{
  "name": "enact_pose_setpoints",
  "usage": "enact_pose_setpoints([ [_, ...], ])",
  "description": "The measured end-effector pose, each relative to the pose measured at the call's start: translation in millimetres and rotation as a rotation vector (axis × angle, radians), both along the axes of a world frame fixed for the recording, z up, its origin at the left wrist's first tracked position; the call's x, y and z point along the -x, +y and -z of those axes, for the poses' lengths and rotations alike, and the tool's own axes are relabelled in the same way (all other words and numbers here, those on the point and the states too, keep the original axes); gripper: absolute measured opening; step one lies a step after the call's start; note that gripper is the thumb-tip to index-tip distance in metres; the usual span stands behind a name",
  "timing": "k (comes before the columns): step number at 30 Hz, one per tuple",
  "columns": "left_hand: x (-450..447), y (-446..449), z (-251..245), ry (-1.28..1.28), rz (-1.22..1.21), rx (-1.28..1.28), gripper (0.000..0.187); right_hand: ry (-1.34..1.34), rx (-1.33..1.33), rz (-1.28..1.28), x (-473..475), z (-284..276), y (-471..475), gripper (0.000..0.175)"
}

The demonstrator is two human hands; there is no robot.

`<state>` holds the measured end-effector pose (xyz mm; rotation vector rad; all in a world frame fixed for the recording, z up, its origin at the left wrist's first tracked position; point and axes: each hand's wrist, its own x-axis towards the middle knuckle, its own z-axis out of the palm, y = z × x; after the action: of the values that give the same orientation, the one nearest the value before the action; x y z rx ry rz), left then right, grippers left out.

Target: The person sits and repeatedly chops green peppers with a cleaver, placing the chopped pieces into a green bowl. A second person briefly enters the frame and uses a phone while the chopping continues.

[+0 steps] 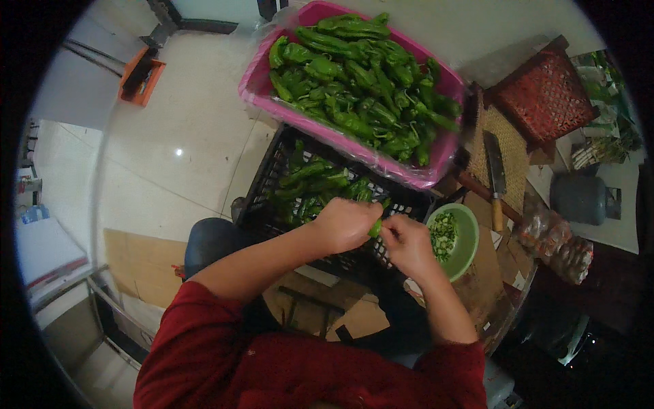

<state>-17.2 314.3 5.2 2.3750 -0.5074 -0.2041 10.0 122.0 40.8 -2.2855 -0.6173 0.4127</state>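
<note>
My left hand (348, 225) is closed around a green pepper (375, 228), most of it hidden by the fingers. At the pepper's exposed end, the bent fingers of my right hand (409, 244) meet it; whether they pinch its stem is too small to see. Both hands are above a black plastic crate (263, 176) with several green peppers (319, 176) inside. Behind it a pink plastic tub (250, 84), edged with clear film, is heaped with whole green peppers (352, 76). Right of my right hand is a light green bowl (471, 237) holding green and pale scraps (443, 236).
A cleaver (494, 163) with a wooden handle lies to the right, partly on a woven mat (513, 148). Beyond are a red plastic basket (546, 97), a grey gas cylinder (577, 198) and a filled plastic bag (554, 243). Flattened cardboard (145, 266) lies on the floor at left.
</note>
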Motion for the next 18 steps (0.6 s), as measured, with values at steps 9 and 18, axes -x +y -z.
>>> enact_pose_setpoints([
  [9,5,8,4,0.074,-0.020,-0.436,0.045,-0.023,0.849,0.070,-16,-7,-142,0.021],
  [18,-4,30,-26,-0.002,-0.174,-0.040,0.043,-0.363,0.046,-0.047,-158,65,125,0.055],
])
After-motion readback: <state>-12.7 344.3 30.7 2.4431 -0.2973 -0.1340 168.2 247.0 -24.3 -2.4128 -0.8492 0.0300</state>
